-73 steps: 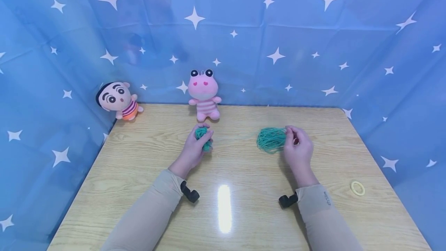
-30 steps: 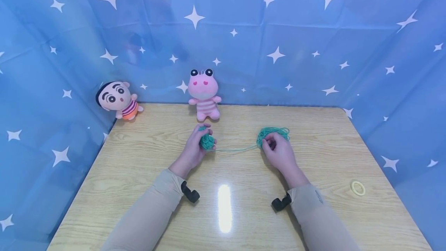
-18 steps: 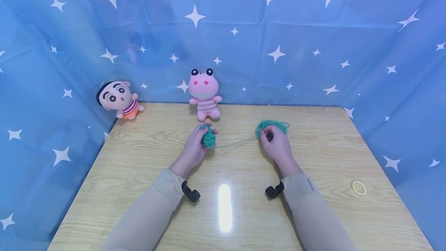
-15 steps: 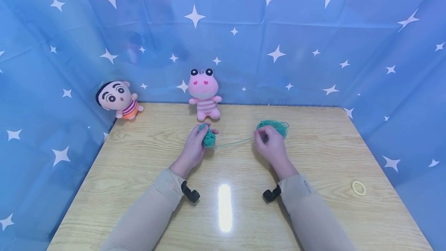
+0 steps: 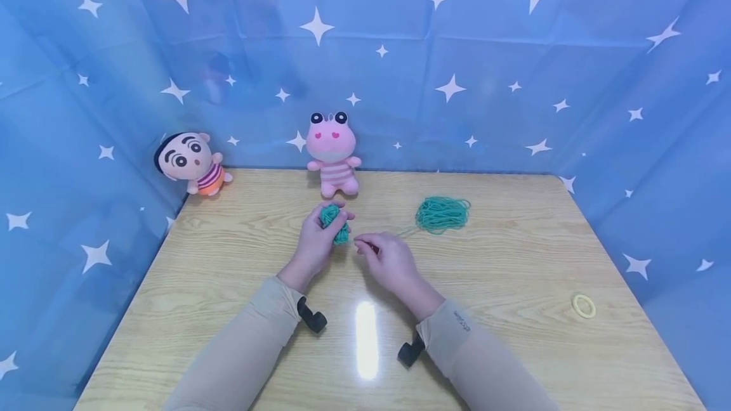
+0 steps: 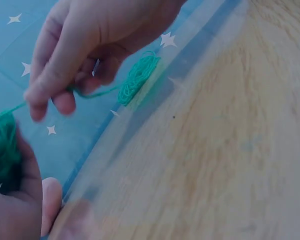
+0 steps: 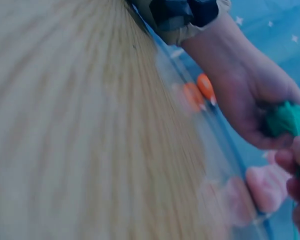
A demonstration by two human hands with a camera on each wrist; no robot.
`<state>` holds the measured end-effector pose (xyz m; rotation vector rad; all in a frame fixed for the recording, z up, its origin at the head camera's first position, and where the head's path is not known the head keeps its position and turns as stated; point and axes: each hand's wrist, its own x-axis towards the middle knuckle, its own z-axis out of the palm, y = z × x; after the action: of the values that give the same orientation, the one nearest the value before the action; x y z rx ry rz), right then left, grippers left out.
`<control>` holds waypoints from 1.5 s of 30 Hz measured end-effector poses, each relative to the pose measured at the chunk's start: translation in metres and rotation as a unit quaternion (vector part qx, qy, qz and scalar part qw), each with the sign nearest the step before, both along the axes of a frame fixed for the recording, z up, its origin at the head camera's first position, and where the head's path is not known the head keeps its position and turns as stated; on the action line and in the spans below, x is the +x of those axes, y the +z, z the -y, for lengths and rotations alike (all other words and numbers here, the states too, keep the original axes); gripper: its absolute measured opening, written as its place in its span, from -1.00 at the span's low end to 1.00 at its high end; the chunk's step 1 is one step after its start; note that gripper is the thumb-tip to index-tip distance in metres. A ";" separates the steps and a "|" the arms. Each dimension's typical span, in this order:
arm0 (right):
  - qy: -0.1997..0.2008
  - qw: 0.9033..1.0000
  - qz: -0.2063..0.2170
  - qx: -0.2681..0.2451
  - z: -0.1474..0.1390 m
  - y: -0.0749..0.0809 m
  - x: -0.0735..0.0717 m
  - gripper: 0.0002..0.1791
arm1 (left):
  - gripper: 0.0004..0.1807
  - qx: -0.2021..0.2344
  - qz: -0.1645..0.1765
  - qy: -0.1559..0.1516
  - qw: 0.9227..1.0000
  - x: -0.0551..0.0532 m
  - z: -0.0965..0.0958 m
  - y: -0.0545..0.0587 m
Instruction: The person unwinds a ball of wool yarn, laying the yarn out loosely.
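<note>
In the head view my left hand (image 5: 314,243) grips a small wound ball of green yarn (image 5: 329,215), thumb across its front. Close to its right, my right hand (image 5: 391,263) pinches a strand of the same yarn between thumb and fingertips. The left wrist view shows this strand (image 6: 97,94) running from the ball through the right fingers and on to a loose yarn bundle (image 6: 139,79). That bundle (image 5: 442,214) lies flat on the table to the right of both hands. Part of the ball is hidden in the left palm.
A pink plush toy (image 5: 333,154) sits at the table's back edge behind the left hand. A second plush doll (image 5: 191,162) leans at the back left corner. Toward the right side lies a pale yellow ring (image 5: 584,306) on the wooden table (image 5: 257,360). A star-patterned blue curtain (image 5: 491,24) stands behind.
My right hand has left the loose bundle and come left, close to my left hand, bringing the strand along. The ball has turned slightly in my left hand. The bundle stays on the table.
</note>
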<state>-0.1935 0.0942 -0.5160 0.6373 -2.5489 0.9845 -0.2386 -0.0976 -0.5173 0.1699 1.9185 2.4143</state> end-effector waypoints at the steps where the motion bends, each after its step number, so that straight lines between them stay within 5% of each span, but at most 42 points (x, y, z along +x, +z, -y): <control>1: 0.001 1.000 -0.014 -0.009 -0.002 0.000 0.000 -0.83 | -0.54 -0.009 0.002 0.008 1.000 0.000 0.000 0.000; 7: 0.021 0.994 -0.083 -0.069 -0.014 0.000 -0.001 -0.88 | -0.72 0.002 0.014 0.021 1.000 0.000 0.000 0.002; 15: 0.007 0.982 -0.142 -0.125 -0.027 -0.003 -0.009 -0.87 | -0.88 0.082 0.052 -0.066 0.993 0.004 0.001 0.007; 37: -0.083 0.972 -0.179 -0.124 -0.116 -0.011 -0.015 -0.90 | -0.90 0.106 0.003 -0.107 0.989 0.006 0.008 0.006; 45: -0.122 0.969 -0.180 -0.117 -0.147 -0.011 -0.017 -0.90 | -0.98 0.069 0.026 -0.096 0.993 0.005 0.006 0.006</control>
<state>-0.2109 0.2413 -0.5269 0.3810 -2.0942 0.9636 -0.2336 -0.1034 -0.5113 0.2816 1.6325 2.3975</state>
